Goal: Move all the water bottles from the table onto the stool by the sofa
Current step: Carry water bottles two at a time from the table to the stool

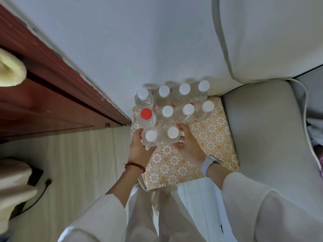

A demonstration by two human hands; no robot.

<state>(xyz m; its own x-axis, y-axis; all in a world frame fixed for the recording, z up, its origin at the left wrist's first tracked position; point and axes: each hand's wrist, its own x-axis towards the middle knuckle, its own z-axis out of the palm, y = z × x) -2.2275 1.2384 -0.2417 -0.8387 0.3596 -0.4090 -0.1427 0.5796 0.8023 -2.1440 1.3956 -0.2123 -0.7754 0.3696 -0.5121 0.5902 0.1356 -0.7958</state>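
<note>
fingers of both hands curl around two white-capped bottles at the near edge of the cluster. from the head view, my left hand (139, 147) grips the left bottle (150, 137) and my right hand (187, 144) holds the right bottle (172, 135), both standing upright on the patterned stool (209, 145). behind them stand more water bottles (185, 100) in rows, touching one another, with one red-capped bottle (146, 116) at the left. the stool sits just beside the pale sofa (262, 128), near a dark wooden cabinet (52, 95).
</note>
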